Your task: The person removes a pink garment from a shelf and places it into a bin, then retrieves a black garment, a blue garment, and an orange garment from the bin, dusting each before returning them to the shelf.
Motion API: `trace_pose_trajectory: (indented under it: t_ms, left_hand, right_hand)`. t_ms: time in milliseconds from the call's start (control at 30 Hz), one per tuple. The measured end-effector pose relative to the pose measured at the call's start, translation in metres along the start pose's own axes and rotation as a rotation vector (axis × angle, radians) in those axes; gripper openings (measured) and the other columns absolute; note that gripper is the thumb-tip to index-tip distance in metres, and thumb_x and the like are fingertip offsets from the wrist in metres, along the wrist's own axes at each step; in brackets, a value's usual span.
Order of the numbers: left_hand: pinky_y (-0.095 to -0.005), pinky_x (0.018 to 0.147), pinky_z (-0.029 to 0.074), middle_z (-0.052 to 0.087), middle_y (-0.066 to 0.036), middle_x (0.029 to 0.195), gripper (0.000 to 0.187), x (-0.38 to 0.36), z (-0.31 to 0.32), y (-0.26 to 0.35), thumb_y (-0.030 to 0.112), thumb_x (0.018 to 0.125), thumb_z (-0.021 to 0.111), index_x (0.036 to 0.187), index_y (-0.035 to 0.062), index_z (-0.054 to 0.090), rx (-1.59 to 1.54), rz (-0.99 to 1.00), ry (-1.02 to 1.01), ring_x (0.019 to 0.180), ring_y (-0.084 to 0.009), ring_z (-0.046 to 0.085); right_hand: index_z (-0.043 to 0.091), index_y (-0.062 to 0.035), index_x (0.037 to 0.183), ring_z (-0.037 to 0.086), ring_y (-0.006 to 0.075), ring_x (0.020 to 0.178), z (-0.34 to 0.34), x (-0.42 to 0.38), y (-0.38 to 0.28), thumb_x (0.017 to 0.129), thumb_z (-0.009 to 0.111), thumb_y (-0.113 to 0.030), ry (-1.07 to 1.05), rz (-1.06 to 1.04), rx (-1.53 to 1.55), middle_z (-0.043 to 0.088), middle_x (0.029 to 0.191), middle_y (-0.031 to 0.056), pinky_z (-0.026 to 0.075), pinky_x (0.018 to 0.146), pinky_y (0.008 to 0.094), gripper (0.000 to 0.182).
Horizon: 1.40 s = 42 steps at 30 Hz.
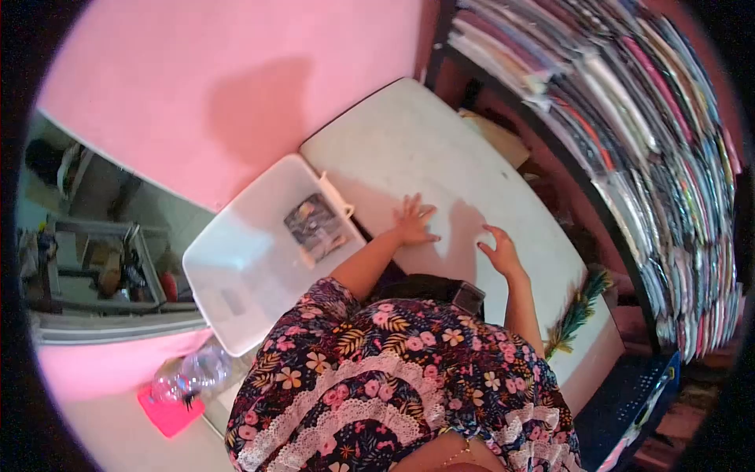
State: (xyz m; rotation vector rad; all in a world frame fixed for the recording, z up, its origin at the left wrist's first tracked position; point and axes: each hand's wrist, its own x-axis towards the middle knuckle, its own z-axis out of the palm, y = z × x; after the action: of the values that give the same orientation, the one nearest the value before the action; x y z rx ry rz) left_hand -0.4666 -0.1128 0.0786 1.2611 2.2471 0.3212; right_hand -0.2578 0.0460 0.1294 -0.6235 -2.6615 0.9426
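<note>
My left hand (414,223) is open, fingers spread, over the white tabletop (417,141), with nothing in it. Its forearm crosses close to the rim of a translucent white plastic bin (206,244). Inside that bin lies a dark patterned packet (311,223) in what looks like clear wrapping, toward the side near my arm. My right hand (502,252) hovers by the table's right part, thumb and forefinger apart and nothing between them. Both hands cast shadows on the white surface.
A dark-framed shelf (613,212) packed with plastic-wrapped folded items curves along the right. Green tinsel-like sprigs (578,311) lie at the table's right edge. A blue perforated crate (629,393) stands lower right. Clear plastic bottles (200,370) and a pink container (167,413) sit lower left.
</note>
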Motion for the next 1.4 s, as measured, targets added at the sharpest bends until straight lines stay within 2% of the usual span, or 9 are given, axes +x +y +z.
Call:
trace_pose_trajectory:
  t_ms: [33,133,200,500,667,800,1300,1333,1400]
  left_hand:
    - [-0.0659,0.104,0.011,0.001,-0.016,0.153,0.093,-0.003,-0.006,-0.014,0.054,0.072,0.069,0.146,0.0188,0.023,-0.016,-0.022,-0.005,0.14,-0.0396,-0.001]
    - [-0.0335,0.104,0.033,0.044,-0.013,0.137,0.052,-0.054,-0.048,-0.044,0.025,0.093,0.054,0.139,0.0085,0.036,-1.279,0.165,-0.295,0.127,-0.0245,0.042]
    - [-0.0373,0.103,0.035,0.048,-0.01,0.134,0.052,-0.092,-0.061,-0.092,0.026,0.092,0.055,0.137,0.006,0.038,-1.546,0.305,-0.382,0.124,-0.0238,0.045]
    - [-0.0484,0.101,0.03,0.042,-0.006,0.138,0.063,-0.155,0.071,-0.343,0.043,0.085,0.059,0.138,0.0155,0.037,-1.614,-0.722,0.165,0.13,-0.0238,0.035]
    - [-0.0614,0.096,0.03,0.028,-0.013,0.146,0.091,-0.131,0.132,-0.358,0.041,0.077,0.067,0.146,0.0115,0.015,-1.433,-1.147,0.264,0.131,-0.0367,0.029]
    - [-0.0489,0.094,0.041,0.033,-0.013,0.144,0.089,-0.075,0.203,-0.376,0.039,0.078,0.069,0.144,0.0065,0.019,-1.259,-1.337,0.336,0.129,-0.0334,0.035]
    - [-0.0336,0.056,0.05,0.058,-0.01,0.088,0.037,-0.109,0.083,-0.325,0.015,0.074,0.064,0.106,-0.0006,0.055,-1.445,-0.654,0.537,0.065,-0.0192,0.055]
    - [-0.0318,0.055,0.048,0.058,-0.009,0.087,0.032,-0.112,0.066,-0.33,0.014,0.074,0.062,0.102,0.0001,0.056,-1.409,-0.512,0.545,0.064,-0.0171,0.054]
    - [-0.0308,0.055,0.044,0.06,-0.007,0.084,0.027,-0.127,0.018,-0.328,0.013,0.074,0.059,0.098,0.0001,0.058,-1.177,-0.412,0.448,0.068,-0.017,0.055]
  right_hand:
    - [0.054,-0.0071,0.122,0.048,0.0357,0.117,0.023,-0.003,0.012,0.076,0.07,-0.022,-0.117,0.03,-0.01,0.054,0.122,0.0208,0.037,0.1,0.0428,0.051]
    - [0.051,-0.0134,0.127,0.037,0.04,0.126,0.067,-0.005,0.009,0.075,0.071,-0.026,-0.273,0.123,-0.086,0.044,0.132,0.0233,0.03,0.105,0.046,0.057]
    - [0.044,-0.0201,0.134,0.02,0.0441,0.134,0.082,0.003,-0.022,0.075,0.072,-0.03,-0.324,0.214,-0.275,0.021,0.145,0.0251,0.023,0.107,0.0529,0.066]
    - [-0.004,-0.0326,0.146,-0.02,0.0567,0.129,0.127,0.033,-0.096,0.076,0.066,-0.054,-0.512,0.524,-0.441,-0.026,0.142,0.0327,0.004,0.098,0.0727,0.102]
    - [-0.006,-0.0315,0.146,-0.024,0.0548,0.129,0.124,0.035,-0.095,0.075,0.066,-0.056,-0.563,0.569,-0.437,-0.029,0.141,0.0318,0.003,0.099,0.0716,0.104]
    - [-0.004,-0.0308,0.147,-0.025,0.054,0.129,0.127,0.034,-0.089,0.075,0.066,-0.056,-0.55,0.566,-0.393,-0.029,0.141,0.0319,0.0,0.099,0.071,0.103]
    - [0.018,-0.0362,0.145,-0.013,0.0512,0.134,0.106,0.006,-0.038,0.073,0.064,-0.059,-0.423,0.339,-0.238,-0.016,0.149,0.0255,0.003,0.103,0.0668,0.089]
    - [0.034,-0.0274,0.141,0.007,0.0465,0.137,0.098,0.0,-0.038,0.078,0.065,-0.048,-0.331,0.258,-0.234,0.009,0.15,0.024,0.014,0.108,0.0589,0.073]
    - [0.04,-0.0216,0.137,0.018,0.0435,0.134,0.092,-0.021,-0.01,0.078,0.067,-0.039,-0.165,0.294,-0.051,0.022,0.145,0.0229,0.02,0.107,0.0544,0.066]
